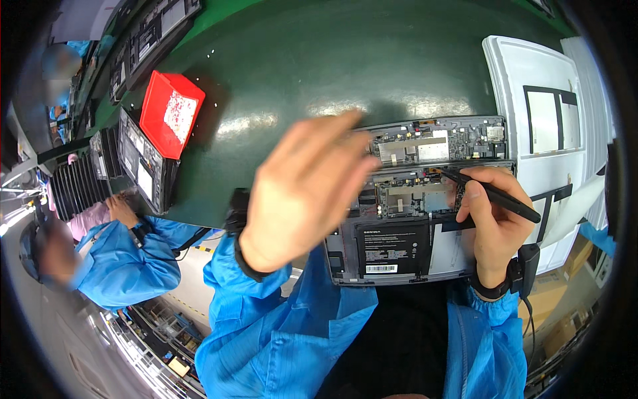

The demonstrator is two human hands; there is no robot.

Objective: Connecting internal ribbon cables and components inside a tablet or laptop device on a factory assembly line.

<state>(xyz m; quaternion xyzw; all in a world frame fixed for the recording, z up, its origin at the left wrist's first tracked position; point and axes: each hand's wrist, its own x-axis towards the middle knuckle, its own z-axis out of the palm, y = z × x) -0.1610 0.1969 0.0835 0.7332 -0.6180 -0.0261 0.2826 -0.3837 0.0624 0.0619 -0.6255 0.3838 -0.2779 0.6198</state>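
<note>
My right hand (pixel 493 226) is closed round black tweezers (pixel 500 194). Their tip is at the upper edge of the circuit board (pixel 405 198) in an opened tablet-like device (pixel 458 266). A black battery (pixel 393 249) with a white label fills much of its lower half. Behind it lies a second opened device (pixel 458 143) with its board exposed, the near one overlapping its front edge. My left hand (pixel 306 189), blurred by motion, is above the left side of both devices, fingers stretched out with nothing seen in them. It hides their left ends.
A red bin (pixel 171 113) holding small white bits rests against stacked opened devices (pixel 143 166) at the left. White foam trays (pixel 541 73) are stacked at the right. Another person in blue (pixel 126 263) works at the left, beside a row of dark panels (pixel 76 186).
</note>
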